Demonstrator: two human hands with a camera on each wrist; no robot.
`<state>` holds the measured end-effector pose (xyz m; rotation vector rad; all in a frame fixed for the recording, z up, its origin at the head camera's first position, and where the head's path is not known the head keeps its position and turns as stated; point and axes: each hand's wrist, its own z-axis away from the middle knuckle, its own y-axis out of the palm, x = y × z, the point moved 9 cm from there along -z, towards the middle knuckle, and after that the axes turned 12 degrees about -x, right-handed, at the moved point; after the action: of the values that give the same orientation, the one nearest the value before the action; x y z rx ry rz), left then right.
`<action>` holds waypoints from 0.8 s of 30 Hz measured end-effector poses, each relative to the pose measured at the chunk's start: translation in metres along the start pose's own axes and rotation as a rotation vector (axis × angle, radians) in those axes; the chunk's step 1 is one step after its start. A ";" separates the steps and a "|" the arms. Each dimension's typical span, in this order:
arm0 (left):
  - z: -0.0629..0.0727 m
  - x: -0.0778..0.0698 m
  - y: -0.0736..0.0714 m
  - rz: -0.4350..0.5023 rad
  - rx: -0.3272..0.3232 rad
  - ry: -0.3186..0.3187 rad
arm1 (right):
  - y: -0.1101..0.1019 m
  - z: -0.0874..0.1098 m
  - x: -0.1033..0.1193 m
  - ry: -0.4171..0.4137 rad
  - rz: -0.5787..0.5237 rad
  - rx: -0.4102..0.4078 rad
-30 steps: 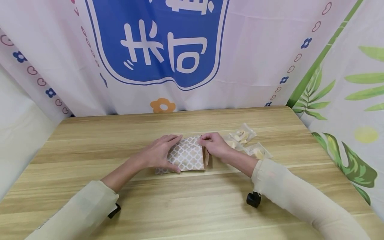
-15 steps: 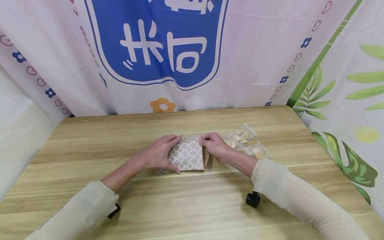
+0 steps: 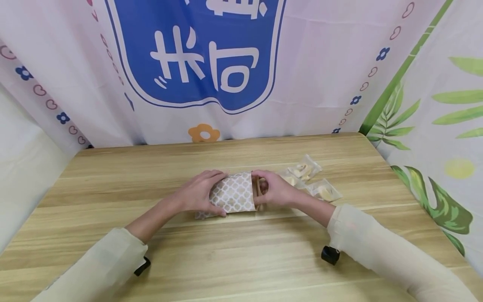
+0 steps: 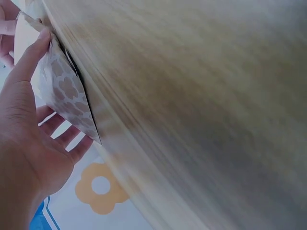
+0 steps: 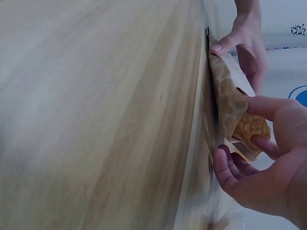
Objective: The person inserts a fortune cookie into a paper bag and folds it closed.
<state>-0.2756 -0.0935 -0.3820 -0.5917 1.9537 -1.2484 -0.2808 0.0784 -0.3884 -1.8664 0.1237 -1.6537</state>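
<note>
Paper bag (image 3: 234, 193) on tbl (image 3: 226, 256), between hands, mouth (image 5: 253, 126) to R. Prob. light, soft, tears easily. L hand (image 3: 199, 192) grips opp. edges; R hand (image 3: 280, 188) spread at mouth. Best hold: side edges, gently.

A wooden table (image 3: 226, 260) is seen from above, its pale yellow-brown surface streaked by darker grain running from side to side. Its far right corner is rounded. Near the middle, a paper bag (image 3: 235, 195), printed in a white lattice over tan, is laid on its side with its open end turned right. Beyond that end, three small clear packets (image 3: 304, 168) with pale contents are grouped closely, the leftmost partly hidden.
</note>
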 end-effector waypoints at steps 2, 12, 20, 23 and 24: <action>0.000 0.000 0.000 0.010 -0.004 -0.005 | 0.000 0.001 0.000 -0.005 0.025 0.004; 0.001 0.002 -0.002 0.039 -0.010 -0.013 | 0.001 0.000 0.000 -0.030 0.036 0.009; 0.004 0.003 -0.002 0.075 -0.004 -0.028 | 0.000 0.000 0.000 -0.021 0.076 0.001; 0.004 0.002 -0.003 0.093 -0.005 -0.036 | 0.000 0.000 -0.001 -0.016 0.085 0.000; 0.004 0.002 -0.003 0.100 -0.006 -0.038 | 0.001 0.000 -0.001 -0.016 0.088 0.000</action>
<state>-0.2741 -0.0987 -0.3806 -0.5102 1.9320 -1.1621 -0.2810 0.0783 -0.3895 -1.8472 0.1967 -1.5794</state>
